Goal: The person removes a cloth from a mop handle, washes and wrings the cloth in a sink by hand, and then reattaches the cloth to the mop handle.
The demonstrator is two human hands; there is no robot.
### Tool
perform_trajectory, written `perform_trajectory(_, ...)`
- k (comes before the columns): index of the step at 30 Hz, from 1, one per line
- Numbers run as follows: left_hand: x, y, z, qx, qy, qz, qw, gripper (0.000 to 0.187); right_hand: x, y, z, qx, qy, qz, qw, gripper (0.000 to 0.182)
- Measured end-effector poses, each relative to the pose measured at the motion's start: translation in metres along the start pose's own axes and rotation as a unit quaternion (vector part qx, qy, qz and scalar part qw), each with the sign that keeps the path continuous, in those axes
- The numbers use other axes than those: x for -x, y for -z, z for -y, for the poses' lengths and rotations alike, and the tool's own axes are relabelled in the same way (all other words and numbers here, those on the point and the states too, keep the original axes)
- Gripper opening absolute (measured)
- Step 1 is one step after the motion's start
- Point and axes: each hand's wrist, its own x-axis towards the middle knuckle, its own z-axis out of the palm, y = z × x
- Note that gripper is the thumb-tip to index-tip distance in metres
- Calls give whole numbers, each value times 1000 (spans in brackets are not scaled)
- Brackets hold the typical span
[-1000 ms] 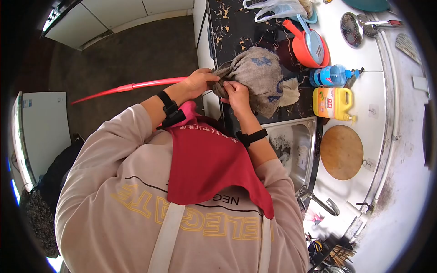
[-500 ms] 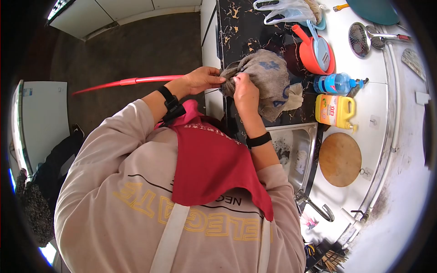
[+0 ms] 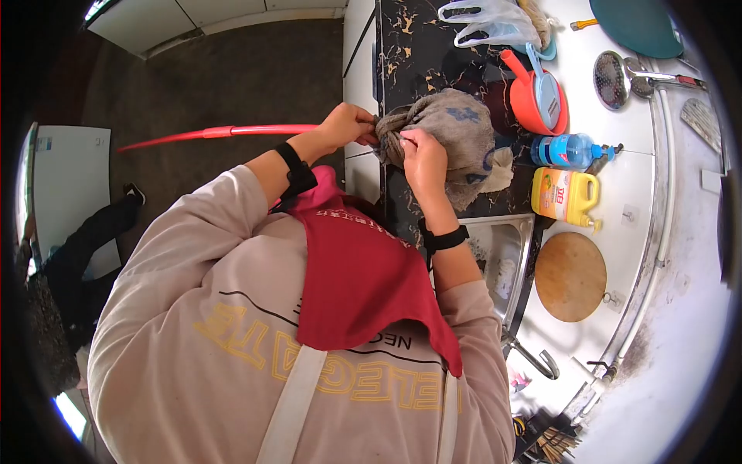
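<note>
A grey-brown cloth with blue marks lies bunched on the dark counter, its near end twisted at the counter edge. My left hand pinches the left side of that twist with bent fingers. Close beside it, my right hand is closed on a fold of the same cloth. From the left, a long red pole runs to behind my left wrist; where it ends is hidden.
Right of the cloth stand a red dipper, a blue bottle and a yellow jug. A steel sink is nearer my right arm, a round board beyond. Another person's dark-clad leg shows at left.
My fingers have shifted slightly on the cloth, and its end looks more tightly looped. At the left, the other person's leg and shoe show further out.
</note>
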Motion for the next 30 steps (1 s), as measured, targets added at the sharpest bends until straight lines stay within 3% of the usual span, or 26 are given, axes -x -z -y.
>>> perform_trajectory(2, -5, 1, 5, -63, -11, -54, 997, 17, 5, 7, 9, 180, 76, 16, 981, 9)
perform_trajectory(5, -7, -1, 7, -94, -1, -84, 992, 18, 14, 11, 2, 240, 135, 22, 961, 5)
perform_trajectory(18, -5, 13, 5, -162, -37, -128, 978, 16, 17, 14, 1, 304, 168, 30, 937, 6)
perform_trajectory(20, -3, 15, -2, -322, -116, -83, 936, 16, 12, 15, 3, 288, 171, 11, 942, 7)
perform_trajectory(21, -5, 14, 0, -322, -113, -84, 936, 16, 5, 17, 9, 287, 170, 14, 943, 7)
perform_trajectory(23, -10, 8, 4, -451, -275, -95, 843, 15, -15, 23, 24, 302, 252, -32, 919, 7)
perform_trajectory(24, -10, 6, 2, -452, -275, -94, 843, 15, -18, 22, 27, 301, 251, -33, 919, 7)
perform_trajectory(26, -12, 5, -2, -431, -246, -195, 846, 14, -24, 20, 32, 345, 264, 3, 901, 7)
perform_trajectory(30, -18, 11, -6, -364, -178, -215, 889, 13, -6, 28, 13, 344, 312, 82, 882, 7)
